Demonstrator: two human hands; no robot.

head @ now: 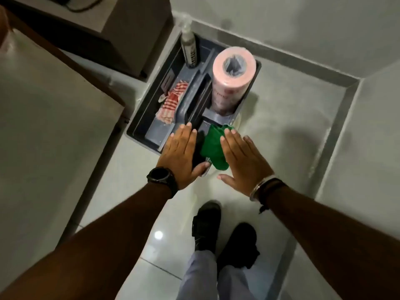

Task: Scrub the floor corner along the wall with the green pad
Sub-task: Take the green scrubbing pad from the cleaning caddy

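Ok, green pad (213, 148) sits at near end of the grey caddy (138, 132), directly btwn both hands, long axis running roughly toward/away from the person. Right hand (242, 161) is closer: fingertips overlap pad's right edge. Left hand (180, 154) just beside pad's left side. Both hands flat, palms down, fingers extended and spread, holding nothing. Scrub target, floor corner (348, 87), lies well off to the right along the wall, so prob right-hand pickup.
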